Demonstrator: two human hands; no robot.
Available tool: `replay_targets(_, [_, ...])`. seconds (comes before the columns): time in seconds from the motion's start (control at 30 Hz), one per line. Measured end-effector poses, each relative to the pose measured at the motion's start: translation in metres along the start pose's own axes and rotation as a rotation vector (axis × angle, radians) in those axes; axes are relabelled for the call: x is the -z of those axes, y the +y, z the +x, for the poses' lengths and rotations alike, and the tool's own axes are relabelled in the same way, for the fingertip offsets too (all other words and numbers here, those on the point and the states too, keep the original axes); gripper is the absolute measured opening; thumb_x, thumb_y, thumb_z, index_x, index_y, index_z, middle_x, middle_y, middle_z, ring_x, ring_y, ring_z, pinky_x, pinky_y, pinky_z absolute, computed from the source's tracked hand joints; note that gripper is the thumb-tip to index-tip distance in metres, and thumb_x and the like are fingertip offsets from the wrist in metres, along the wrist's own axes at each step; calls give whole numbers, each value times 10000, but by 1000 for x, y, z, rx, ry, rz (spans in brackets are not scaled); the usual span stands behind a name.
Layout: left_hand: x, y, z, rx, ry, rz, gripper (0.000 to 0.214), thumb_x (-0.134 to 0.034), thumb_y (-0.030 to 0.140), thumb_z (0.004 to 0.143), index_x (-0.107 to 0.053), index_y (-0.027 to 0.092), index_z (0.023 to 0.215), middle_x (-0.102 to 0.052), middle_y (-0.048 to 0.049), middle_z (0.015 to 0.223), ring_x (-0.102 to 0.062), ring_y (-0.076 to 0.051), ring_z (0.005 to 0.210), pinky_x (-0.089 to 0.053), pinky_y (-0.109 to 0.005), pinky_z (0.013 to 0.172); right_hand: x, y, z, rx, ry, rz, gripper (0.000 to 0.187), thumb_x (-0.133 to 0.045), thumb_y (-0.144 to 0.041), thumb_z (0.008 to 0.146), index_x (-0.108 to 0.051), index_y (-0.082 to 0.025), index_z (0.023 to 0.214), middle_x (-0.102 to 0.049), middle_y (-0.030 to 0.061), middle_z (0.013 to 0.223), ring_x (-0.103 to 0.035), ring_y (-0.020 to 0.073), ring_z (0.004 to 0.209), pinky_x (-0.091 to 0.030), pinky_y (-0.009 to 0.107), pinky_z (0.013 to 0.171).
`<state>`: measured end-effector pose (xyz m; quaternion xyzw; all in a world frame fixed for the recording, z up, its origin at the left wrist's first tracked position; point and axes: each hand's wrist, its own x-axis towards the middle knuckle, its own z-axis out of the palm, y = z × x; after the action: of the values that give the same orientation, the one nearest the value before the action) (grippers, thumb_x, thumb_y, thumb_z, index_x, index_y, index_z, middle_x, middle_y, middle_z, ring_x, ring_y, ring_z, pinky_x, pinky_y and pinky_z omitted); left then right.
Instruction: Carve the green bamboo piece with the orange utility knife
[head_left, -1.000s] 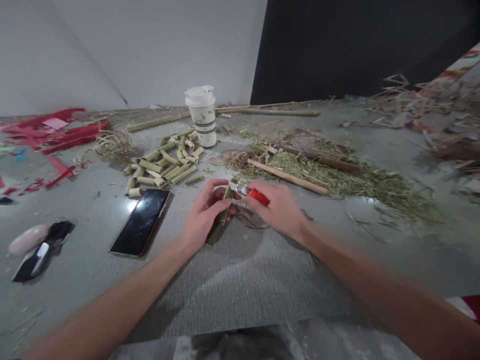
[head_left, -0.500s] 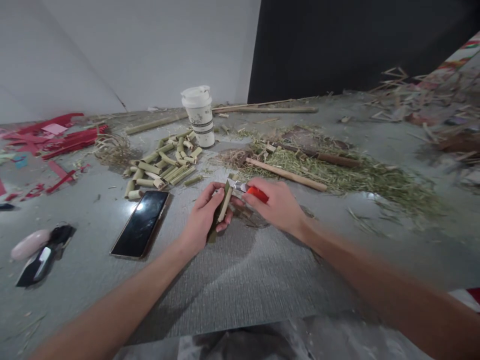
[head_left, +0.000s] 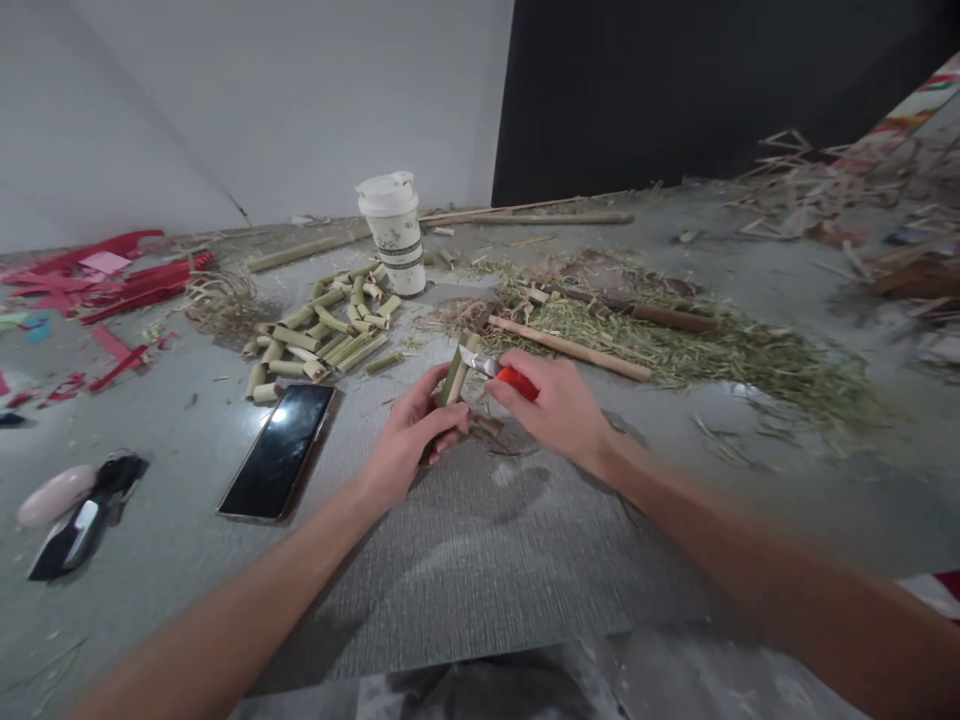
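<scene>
Gripping a length of green stalk (head_left: pixel 452 380) by its lower part, the left hand (head_left: pixel 409 432) has its fingers curled round it, which seems a way to leave the upper end bare. The stalk is tilted, held clear of the worktop (head_left: pixel 510 570) between the 2 hands. The right hand (head_left: pixel 559 408) has its fingers closed round the red handle of a knife (head_left: pixel 517 382), probably low on it for control, with the blade pointing across to the stalk; whether the edge bites or only rests there is too small for me to tell.

Cut stalk pieces (head_left: pixel 352 350) lie loosely heaped beyond the left hand, likely to be within reach. The phone (head_left: pixel 277 455) lies flat just beside that arm, apart from the hands, and a lidded paper cup (head_left: pixel 394 240) stands upright behind the pieces. Farther right, a pale stick (head_left: pixel 574 350) lies by a spread of green shavings (head_left: pixel 742 355).

The worktop is grey and littered, with red scraps (head_left: pixel 142 290) at the far left. Behind it rise 1 pale wall (head_left: pixel 300 100) and 1 black panel (head_left: pixel 645 90).
</scene>
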<state>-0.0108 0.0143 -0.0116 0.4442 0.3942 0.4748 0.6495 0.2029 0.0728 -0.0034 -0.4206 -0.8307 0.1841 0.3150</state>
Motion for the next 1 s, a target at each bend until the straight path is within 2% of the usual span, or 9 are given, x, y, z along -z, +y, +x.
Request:
replay_targets(0.1, [0,-1,1,1,18,13,305,-796,347,960,-641,223,1193,-519,47,773,-430,-79,584,-317,-214,506,-2,0,-1,-15,-103,-14,308,-563,-488,1081,-585,-244,892,-634,-14,734,-528,159,643,-313,310,634])
replay_targets(0.23, [1,-5,2,-51,42,66,468,-804,362,966,-586,246,1364,-549,35,841,-458,-98,641,-378,-243,567,-7,-1,-3,34,-222,-37,262,-578,-480,1081,-654,-247,989,-723,12,869,-600,179,734,-341,310,677])
replay_targets(0.37, [1,-7,2,-48,50,94,493,-811,366,962,-546,252,1361,-571,39,846,-447,-91,622,-363,-247,556,-9,-1,-5,57,-229,-47,228,-573,-448,1078,-675,-250,1025,-744,21,892,-616,191,760,-348,313,696])
replay_targets(0.67, [0,-6,3,-46,46,175,401,-768,473,994,-565,222,1232,-500,66,743,-419,-86,579,-342,-242,532,-5,-3,-3,52,-241,-43,222,-578,-425,1067,-688,-246,997,-728,16,863,-580,180,739,-338,306,699])
replay_targets(1.0, [1,-4,4,-43,48,242,398,-775,458,973,-573,219,1220,-486,72,724,-398,-87,561,-331,-236,514,0,-6,-2,43,-274,-70,227,-585,-418,1058,-702,-248,961,-715,10,804,-563,181,719,-308,309,683])
